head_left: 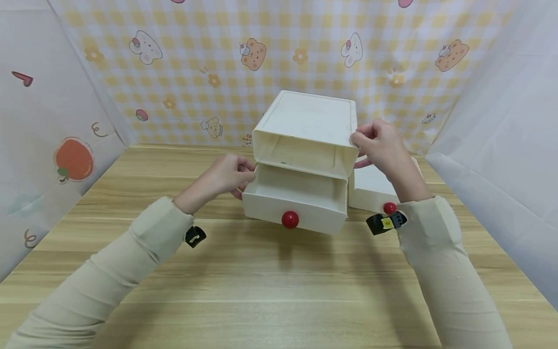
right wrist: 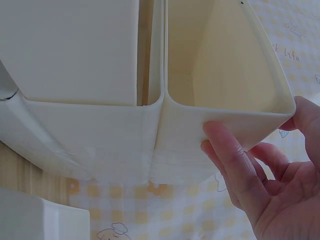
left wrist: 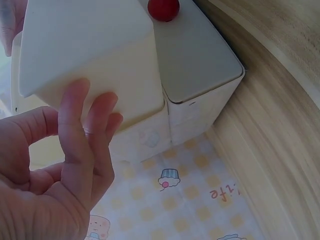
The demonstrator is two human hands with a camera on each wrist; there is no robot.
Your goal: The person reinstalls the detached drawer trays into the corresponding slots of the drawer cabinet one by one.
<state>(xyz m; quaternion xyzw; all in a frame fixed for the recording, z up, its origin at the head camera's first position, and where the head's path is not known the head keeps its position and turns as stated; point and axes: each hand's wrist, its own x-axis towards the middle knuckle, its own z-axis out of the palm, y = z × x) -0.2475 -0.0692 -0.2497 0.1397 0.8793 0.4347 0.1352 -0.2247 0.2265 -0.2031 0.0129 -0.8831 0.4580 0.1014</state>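
Note:
A white drawer (head_left: 301,215) with a red knob (head_left: 289,219) stands partly pulled out of a stack of white drawer boxes. My left hand (head_left: 231,174) holds its left side near the rim; several fingertips touch the outer wall (left wrist: 125,80), and the thumb tip is hidden. Above the drawer sits an open-fronted white box (head_left: 318,114) with no drawer in it. At that box's front right corner, my right hand (head_left: 379,140) grips with the thumb on top and fingers against the side. Under the pulled-out drawer, the left wrist view shows another front (left wrist: 195,55) with a red knob (left wrist: 163,7).
A loose white drawer (head_left: 375,186) with a red knob (head_left: 390,208) lies right of the stack, partly behind my right arm. The wooden table (head_left: 244,310) stretches out in front. A yellow checked curtain (head_left: 183,72) hangs behind, with pale curtains on both sides.

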